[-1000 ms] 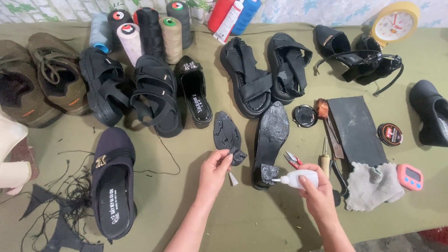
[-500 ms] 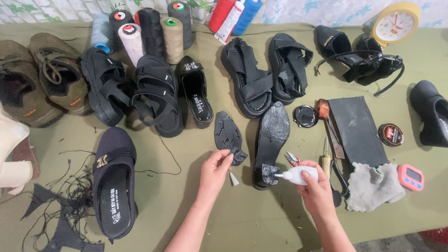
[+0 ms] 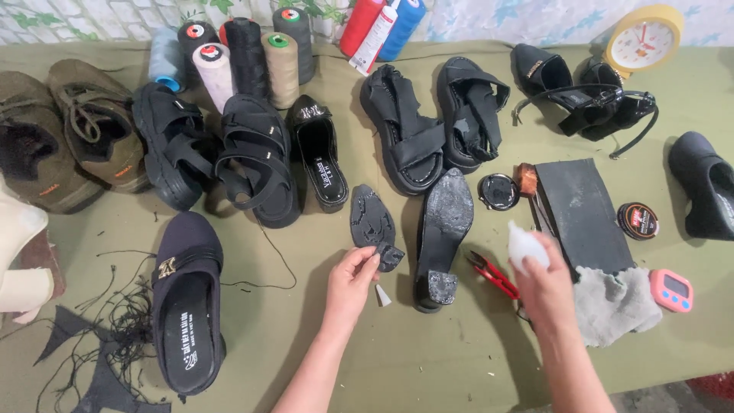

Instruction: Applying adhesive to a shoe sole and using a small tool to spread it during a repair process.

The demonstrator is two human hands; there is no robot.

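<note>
**Head view: loose sole at my left fingertips, glue bottle in my right**

Head view: my left hand pinched the near end of the detached black sole, which ran lengthwise away from me. My right hand was closed around a small white glue bottle, lifted just right of the upturned black shoe. A white cap lay between sole and shoe. Red snips lay near my right hand; bare green table stretched on the near side.

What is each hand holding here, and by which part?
Right hand grips a small white glue bottle around its lower body. Left hand pinches the detached black sole at its heel end.
</note>
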